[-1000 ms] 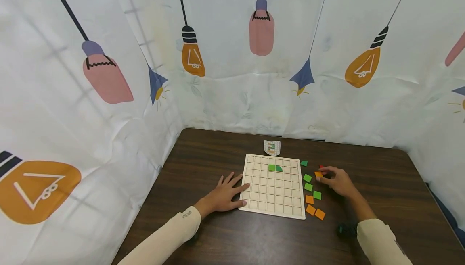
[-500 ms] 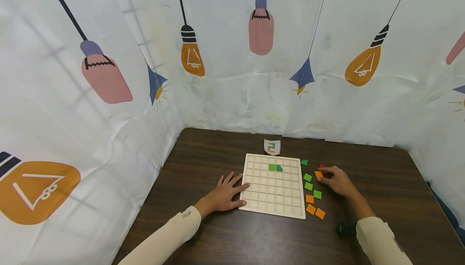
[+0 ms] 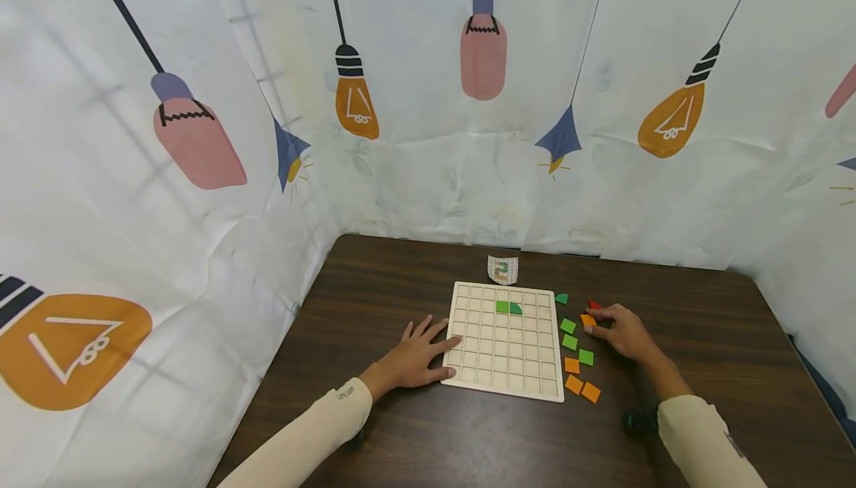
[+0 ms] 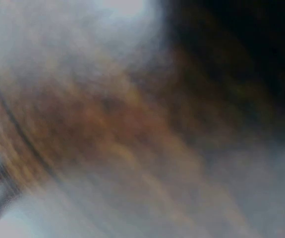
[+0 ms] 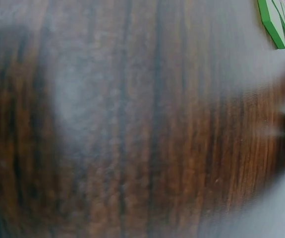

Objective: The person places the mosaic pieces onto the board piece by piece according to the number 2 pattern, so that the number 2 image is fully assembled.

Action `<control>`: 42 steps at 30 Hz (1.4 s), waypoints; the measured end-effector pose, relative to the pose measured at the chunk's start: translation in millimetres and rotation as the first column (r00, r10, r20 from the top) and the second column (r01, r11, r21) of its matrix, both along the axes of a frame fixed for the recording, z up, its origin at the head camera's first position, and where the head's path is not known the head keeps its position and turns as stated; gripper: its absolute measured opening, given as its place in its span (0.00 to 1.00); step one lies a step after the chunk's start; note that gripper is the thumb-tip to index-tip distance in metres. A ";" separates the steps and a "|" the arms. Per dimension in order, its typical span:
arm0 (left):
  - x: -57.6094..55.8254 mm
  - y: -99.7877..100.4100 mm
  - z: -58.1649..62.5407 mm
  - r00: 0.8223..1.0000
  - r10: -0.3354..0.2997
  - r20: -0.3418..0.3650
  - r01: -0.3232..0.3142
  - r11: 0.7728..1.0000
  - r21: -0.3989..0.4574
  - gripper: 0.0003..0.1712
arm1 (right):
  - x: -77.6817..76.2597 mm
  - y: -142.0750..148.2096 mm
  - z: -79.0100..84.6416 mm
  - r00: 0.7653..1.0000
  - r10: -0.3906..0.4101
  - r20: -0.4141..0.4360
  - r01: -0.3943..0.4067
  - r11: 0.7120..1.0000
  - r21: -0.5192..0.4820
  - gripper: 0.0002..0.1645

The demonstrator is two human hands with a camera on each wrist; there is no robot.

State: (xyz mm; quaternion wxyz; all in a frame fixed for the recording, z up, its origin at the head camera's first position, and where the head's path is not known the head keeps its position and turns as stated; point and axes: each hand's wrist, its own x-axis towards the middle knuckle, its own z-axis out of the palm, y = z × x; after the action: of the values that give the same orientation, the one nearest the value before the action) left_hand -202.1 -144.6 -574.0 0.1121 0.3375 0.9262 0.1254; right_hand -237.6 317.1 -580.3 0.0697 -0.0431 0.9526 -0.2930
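Observation:
A pale wooden grid board (image 3: 498, 354) lies on the dark table with a light green square tile (image 3: 502, 307) and a darker green round-cornered tile (image 3: 516, 309) in its upper cells. My left hand (image 3: 416, 358) rests at the board's left edge, fingers spread and fingertips over the rim. To the right of the board, thumb and forefinger of my right hand (image 3: 622, 330) pinch an orange square tile (image 3: 588, 320). Just behind that tile is a red piece (image 3: 594, 305), partly hidden by the fingers. In the right wrist view, green tiles (image 5: 272, 22) show at the upper right corner.
Loose green tiles (image 3: 569, 342) and orange tiles (image 3: 574, 384) lie along the board's right side, with a dark green piece (image 3: 562, 298) near its upper corner. A small patterned card (image 3: 503, 270) stands behind the board. A printed white curtain (image 3: 428, 198) borders the table.
Both hands stay almost where they were, the right still at the orange tile. More of the red piece shows now. The head view has shifted slightly.

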 end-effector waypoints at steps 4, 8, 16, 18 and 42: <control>-0.3 -0.2 1.1 1.000 -0.001 -0.002 0.001 1.000 0.006 0.39 | 0.0 0.5 -2.0 0.999 0.012 -0.040 -0.012 1.000 0.000 0.28; -1.6 -0.4 0.4 1.000 -0.003 -0.010 0.003 1.000 0.002 0.39 | 0.7 -0.9 -3.7 0.998 -0.001 -0.068 0.002 1.000 0.004 0.26; -2.5 -0.8 -1.1 1.000 -0.004 -0.012 0.004 1.000 -0.016 0.39 | 3.5 -4.8 -5.4 0.993 -0.009 -0.121 0.010 1.000 0.005 0.22; -1.9 -1.1 -0.9 1.000 -0.004 -0.011 0.004 1.000 -0.009 0.39 | 5.0 -6.0 -5.8 0.990 -0.006 -0.138 0.006 1.000 -0.001 0.20; -0.3 -0.2 -2.0 1.000 0.005 0.001 -0.005 1.000 0.004 0.39 | 11.3 -11.3 -6.2 0.983 -0.047 -0.179 0.047 0.999 -0.004 0.20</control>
State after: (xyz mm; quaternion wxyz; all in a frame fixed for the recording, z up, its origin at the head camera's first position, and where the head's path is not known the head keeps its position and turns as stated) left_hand -202.4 -144.9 -576.0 0.1114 0.3353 0.9268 0.1276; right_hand -226.4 305.8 -586.5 -0.0233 -0.0468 0.9557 -0.2896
